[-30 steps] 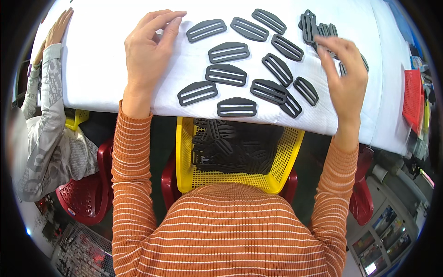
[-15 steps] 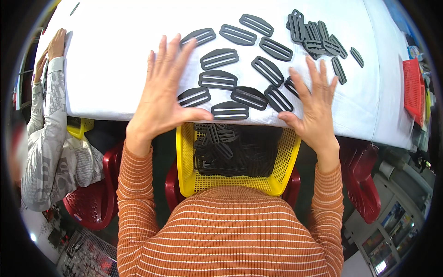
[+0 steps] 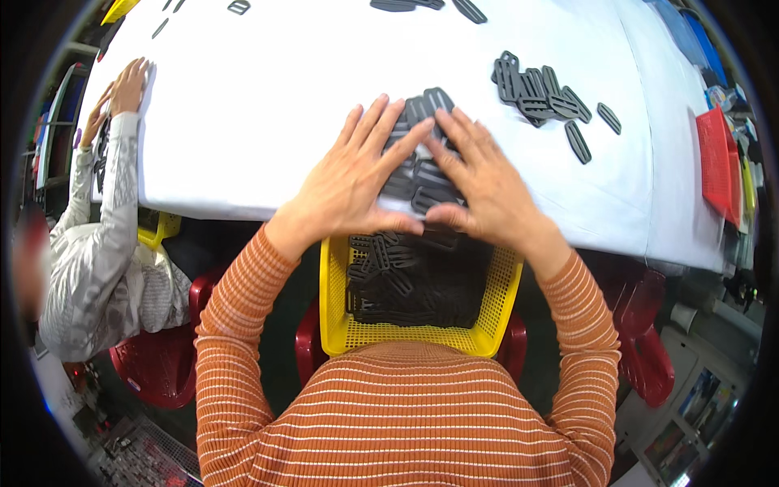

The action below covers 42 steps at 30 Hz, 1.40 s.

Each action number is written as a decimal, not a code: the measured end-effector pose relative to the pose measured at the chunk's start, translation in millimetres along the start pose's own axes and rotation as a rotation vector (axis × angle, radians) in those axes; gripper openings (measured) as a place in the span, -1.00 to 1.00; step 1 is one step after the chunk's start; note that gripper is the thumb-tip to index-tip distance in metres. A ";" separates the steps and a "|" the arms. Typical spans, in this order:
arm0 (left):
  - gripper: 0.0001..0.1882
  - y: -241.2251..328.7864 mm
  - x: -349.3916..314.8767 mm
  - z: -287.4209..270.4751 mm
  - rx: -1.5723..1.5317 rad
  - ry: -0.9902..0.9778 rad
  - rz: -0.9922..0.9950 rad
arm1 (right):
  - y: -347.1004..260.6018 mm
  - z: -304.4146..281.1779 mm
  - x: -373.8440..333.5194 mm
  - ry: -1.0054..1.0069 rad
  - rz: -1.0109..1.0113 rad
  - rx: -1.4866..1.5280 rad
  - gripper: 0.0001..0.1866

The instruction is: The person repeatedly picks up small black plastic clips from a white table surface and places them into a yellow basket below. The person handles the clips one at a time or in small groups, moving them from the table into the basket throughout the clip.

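Observation:
My left hand [image 3: 345, 178] and my right hand [image 3: 491, 183] lie close together at the near edge of the white-covered table, fingers stretched out. Between and under them is a bunched group of black plastic slide buckles [image 3: 428, 174], partly hidden by my fingers. Some near buckles reach the table edge; one [image 3: 439, 238] appears just beyond it, above the basket. Below the edge, in front of my body, stands a yellow perforated basket [image 3: 334, 296]. Inside it are many more black buckles [image 3: 399, 282].
Farther right on the table lies a pile of similar buckles [image 3: 531, 93], with a few loose ones beside it. More dark pieces [image 3: 406, 4] show at the far edge. To the left sits a person in a grey patterned sleeve [image 3: 122, 174]. A red basket [image 3: 717, 162] is at the right.
My hands have come inward toward each other. The buckles that were spread over the near table are now bunched between them at the edge. The view has shifted slightly.

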<state>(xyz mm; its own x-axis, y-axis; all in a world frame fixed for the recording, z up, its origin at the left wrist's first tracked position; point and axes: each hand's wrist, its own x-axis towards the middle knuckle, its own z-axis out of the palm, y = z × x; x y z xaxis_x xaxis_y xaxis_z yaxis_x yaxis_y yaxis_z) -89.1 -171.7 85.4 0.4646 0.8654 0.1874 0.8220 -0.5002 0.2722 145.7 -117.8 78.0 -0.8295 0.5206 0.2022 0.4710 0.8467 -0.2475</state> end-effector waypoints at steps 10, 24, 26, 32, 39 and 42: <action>-0.24 51.3 -52.0 -8.1 -0.553 0.058 0.011 | -60.4 -19.1 -80.2 0.194 0.053 0.382 -0.43; -0.65 53.0 -0.7 -21.5 -0.553 0.341 -0.009 | 97.7 -1.8 29.5 0.345 0.311 -0.123 -0.36; -0.64 48.4 -3.2 -23.0 -0.515 0.363 -0.075 | 76.8 2.2 45.0 0.299 0.202 -0.019 -0.38; -0.66 25.3 -16.7 -17.5 -0.363 0.520 -0.238 | 40.0 -20.4 41.2 0.431 0.134 0.399 -0.63; -0.70 0.8 -37.0 -11.6 -0.290 0.629 -0.445 | 3.7 -17.8 13.0 0.427 0.114 0.138 -0.78; -0.70 -9.0 -36.8 -8.1 -0.278 0.709 -0.447 | -19.1 -4.7 31.5 0.382 0.027 0.074 -0.73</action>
<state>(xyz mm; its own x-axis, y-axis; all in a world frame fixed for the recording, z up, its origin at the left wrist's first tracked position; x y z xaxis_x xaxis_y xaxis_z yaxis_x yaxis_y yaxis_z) -116.2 -199.2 83.8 -0.2709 0.8069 0.5249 0.7253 -0.1874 0.6624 112.0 -117.1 93.5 -0.6391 0.5579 0.5295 0.4570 0.8291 -0.3221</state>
